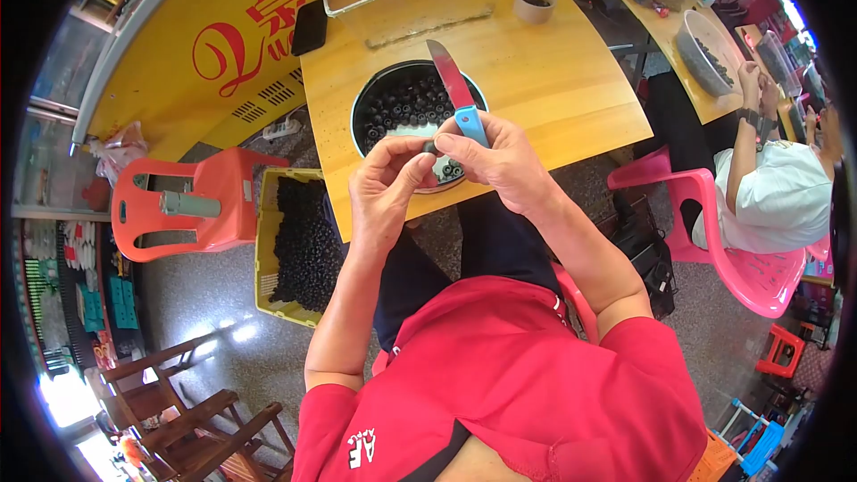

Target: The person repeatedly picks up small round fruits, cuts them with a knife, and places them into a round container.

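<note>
My left hand (390, 182) is closed, its thumb and fingers pinching a small dark round piece (430, 148). Close against it, my right hand (507, 163) grips a folding-type knife (453, 77) by its blue handle; the reddish blade points up and away from me. The right fingertips also meet at the small piece. Both hands are over the near edge of a round bowl (409, 131), which holds many small black ring-like pieces (412, 105), some with a visible hole. The bowl stands on a yellow wooden table (553, 89).
A clear plastic bin (420, 22), a small cup (534, 3) and a black phone-like object (310, 27) are on the table. Left of my legs, a yellow crate (268, 254) holds black pieces, beside an orange stool (237, 196). At right, another person (772, 183) sits on a pink chair.
</note>
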`<state>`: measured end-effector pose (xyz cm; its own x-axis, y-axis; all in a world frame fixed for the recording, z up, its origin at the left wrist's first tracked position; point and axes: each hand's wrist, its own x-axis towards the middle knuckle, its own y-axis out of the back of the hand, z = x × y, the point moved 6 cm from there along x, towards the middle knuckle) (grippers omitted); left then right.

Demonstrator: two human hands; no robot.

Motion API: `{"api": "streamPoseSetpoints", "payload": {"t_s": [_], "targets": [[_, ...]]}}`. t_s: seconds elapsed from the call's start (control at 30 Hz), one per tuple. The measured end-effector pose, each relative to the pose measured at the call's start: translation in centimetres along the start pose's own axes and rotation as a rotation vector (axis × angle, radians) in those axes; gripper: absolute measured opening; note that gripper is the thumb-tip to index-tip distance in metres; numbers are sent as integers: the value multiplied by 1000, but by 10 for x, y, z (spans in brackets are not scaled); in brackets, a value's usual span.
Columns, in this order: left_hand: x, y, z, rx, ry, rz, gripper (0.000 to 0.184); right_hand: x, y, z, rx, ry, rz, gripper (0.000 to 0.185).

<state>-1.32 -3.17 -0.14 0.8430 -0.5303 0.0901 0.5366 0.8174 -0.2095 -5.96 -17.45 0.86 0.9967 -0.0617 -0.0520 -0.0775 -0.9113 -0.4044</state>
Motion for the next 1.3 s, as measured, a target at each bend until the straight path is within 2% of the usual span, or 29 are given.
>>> {"api": "streamPoseSetpoints", "payload": {"t_s": [0.27, 0.37, 0.47, 0.57, 1.03, 1.17, 1.23, 1.3], "targets": [[1, -3, 0, -83, -43, -95, 14, -3, -2, 1, 118, -61, -45, 15], [3, -1, -4, -146, -24, -73, 14, 0, 7, -2, -277, 246, 53, 17], [4, 3, -8, -192, -37, -40, 16, -11, 5, -18, -876, 606, 94, 19], [4, 4, -9, -201, -26, -41, 16, -18, 1, -22, -957, 668, 64, 19], [6, -9, -2, -252, -94, -78, 15, -20, 3, -20, -1114, 746, 93, 15], [2, -11, -6, -348, -24, -52, 14, -15, 7, -16, -1149, 768, 94, 13], [2, -5, -13, -378, 19, -28, 14, -10, 9, -16, -1253, 690, 115, 14], [-4, -6, -4, -388, -26, -46, 15, -8, 17, -13, -1275, 624, 154, 15]]}}
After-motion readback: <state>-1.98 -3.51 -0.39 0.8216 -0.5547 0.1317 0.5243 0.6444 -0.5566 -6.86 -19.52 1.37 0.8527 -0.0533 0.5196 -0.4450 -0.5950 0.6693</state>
